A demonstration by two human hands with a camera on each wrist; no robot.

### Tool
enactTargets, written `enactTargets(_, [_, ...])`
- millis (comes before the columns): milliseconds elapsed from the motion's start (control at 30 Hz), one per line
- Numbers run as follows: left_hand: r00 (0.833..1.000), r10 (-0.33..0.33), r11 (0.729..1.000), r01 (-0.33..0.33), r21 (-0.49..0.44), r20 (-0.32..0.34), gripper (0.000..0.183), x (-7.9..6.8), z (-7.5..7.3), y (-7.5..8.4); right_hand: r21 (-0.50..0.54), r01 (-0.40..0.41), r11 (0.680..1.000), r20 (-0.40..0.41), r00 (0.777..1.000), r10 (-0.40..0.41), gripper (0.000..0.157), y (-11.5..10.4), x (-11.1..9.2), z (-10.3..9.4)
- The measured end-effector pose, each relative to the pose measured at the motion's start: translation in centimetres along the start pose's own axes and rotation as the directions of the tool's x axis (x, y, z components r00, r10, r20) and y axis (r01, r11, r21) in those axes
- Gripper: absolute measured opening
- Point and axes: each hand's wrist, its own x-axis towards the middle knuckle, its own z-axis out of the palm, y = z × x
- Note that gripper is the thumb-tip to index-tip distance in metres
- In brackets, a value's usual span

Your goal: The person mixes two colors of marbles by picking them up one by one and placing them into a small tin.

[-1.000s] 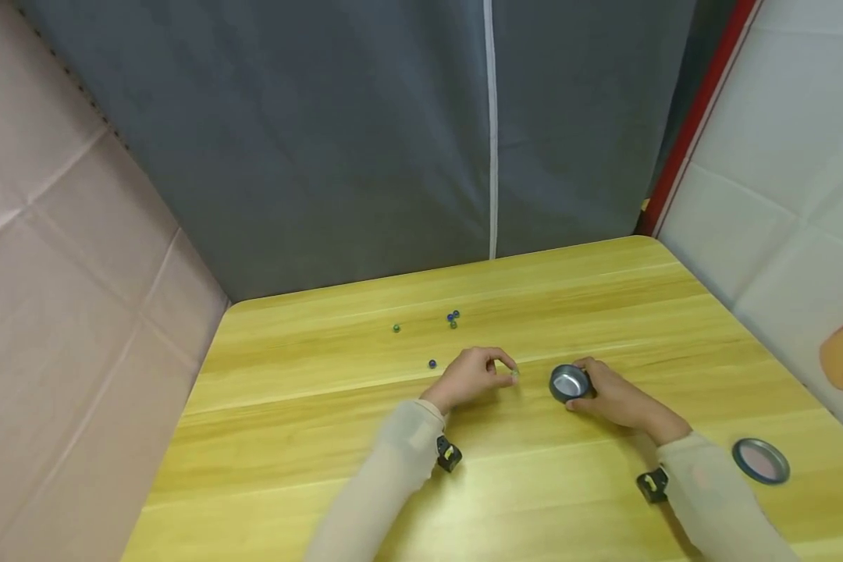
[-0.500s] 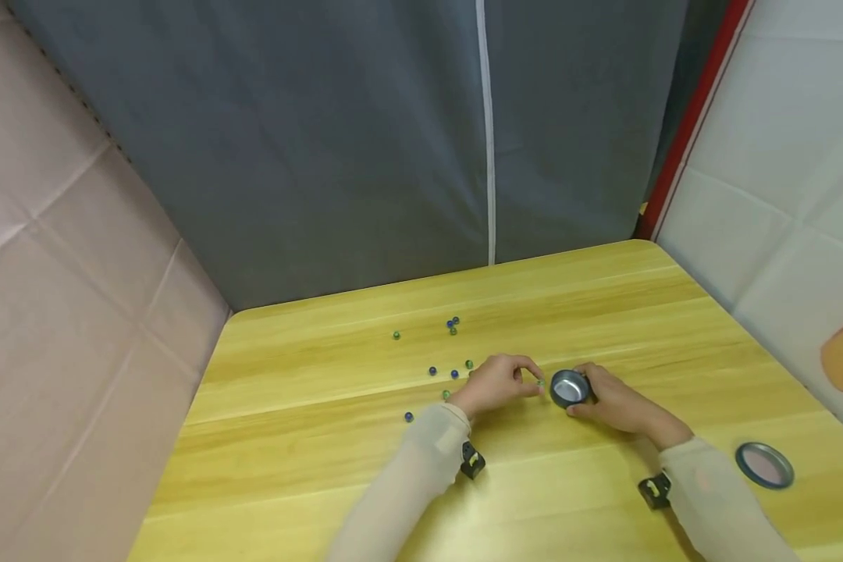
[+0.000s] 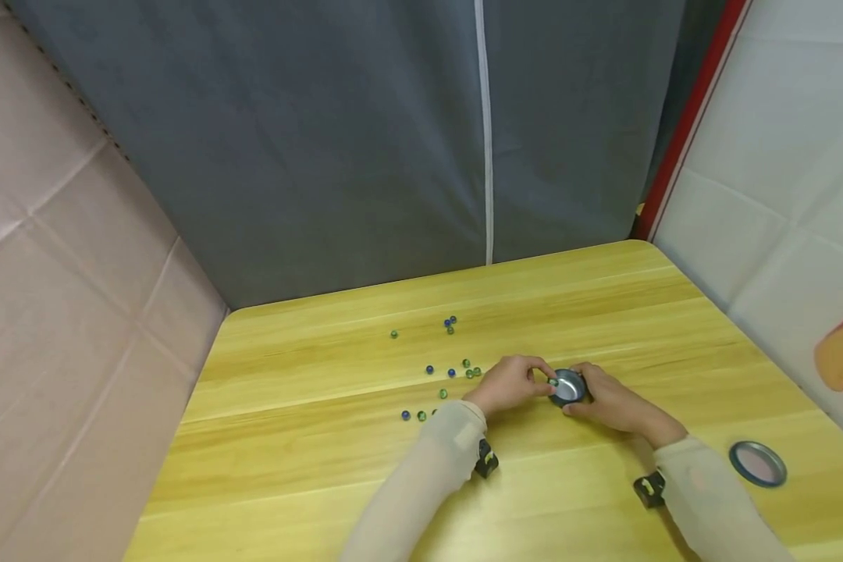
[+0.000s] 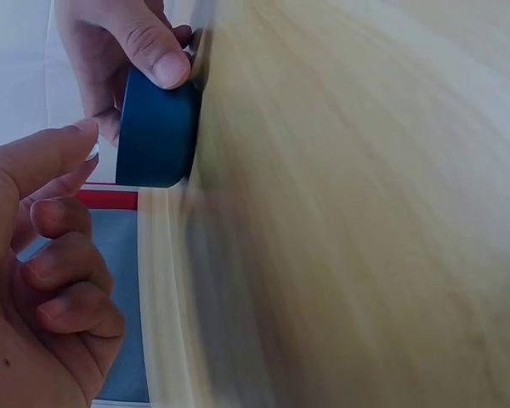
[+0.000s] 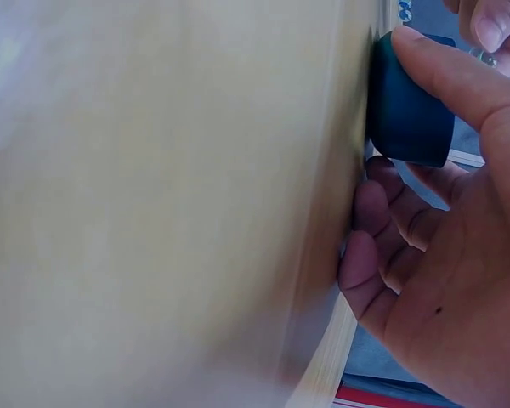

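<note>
Your left hand [image 3: 509,385] sits farther right than before, pinching a half-hidden marble [image 3: 553,382]; your right hand [image 3: 613,402] grips the dark-blue tin [image 3: 570,386], silvery inside.

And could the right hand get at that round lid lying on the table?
Probably yes, but the right hand would likely first have to let go of the tin it holds. The round lid lies beside the right sleeve, with nothing resting on it.
</note>
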Motion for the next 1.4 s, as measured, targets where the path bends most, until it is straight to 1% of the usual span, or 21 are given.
enactTargets(233, [1.000, 0.001, 0.999, -0.001, 0.036, -0.003, 0.021, 0.4, 0.2, 0.2, 0.005, -0.021, 1.000, 0.015, 1.000, 0.021, 0.063, -0.1, 0.2, -0.2])
enactTargets(533, [0.999, -0.033, 0.998, 0.032, 0.052, 0.023, 0.020, 0.5, 0.5, 0.2, 0.019, -0.030, 0.999, 0.029, 0.999, 0.029, 0.063, 0.1, 0.2, -0.1])
enactTargets(800, [0.998, -0.037, 0.997, 0.034, 0.067, 0.045, 0.020, 0.8, 0.7, -0.1, 0.034, -0.051, 0.998, 0.044, 0.998, 0.049, 0.065, 0.2, 0.2, 0.0])
enactTargets(933, [0.999, -0.037, 0.998, 0.035, 0.054, 0.034, 0.020, 0.5, 0.4, -0.1, 0.026, -0.054, 0.998, 0.041, 0.998, 0.053, 0.066, 0.3, 0.2, 0.0])
enactTargets(1100, [0.999, -0.030, 0.999, 0.029, 0.012, 0.029, 0.019, 0.1, -0.3, -0.4, 0.027, -0.049, 0.998, 0.037, 0.998, 0.048, 0.065, 0.4, 0.3, 0.0])
enactTargets(1267, [1.000, -0.030, 0.999, 0.030, -0.021, 0.006, 0.020, -0.3, -1.3, -0.8, 0.015, -0.033, 0.999, 0.023, 0.999, 0.033, 0.064, 0.3, 0.4, 0.0])
enactTargets(1400, [0.999, -0.045, 0.998, 0.044, -0.044, -0.010, 0.023, -0.6, -2.1, -1.4, -0.012, -0.025, 1.000, 0.011, 1.000, 0.025, 0.064, 0.3, 0.4, -0.1])
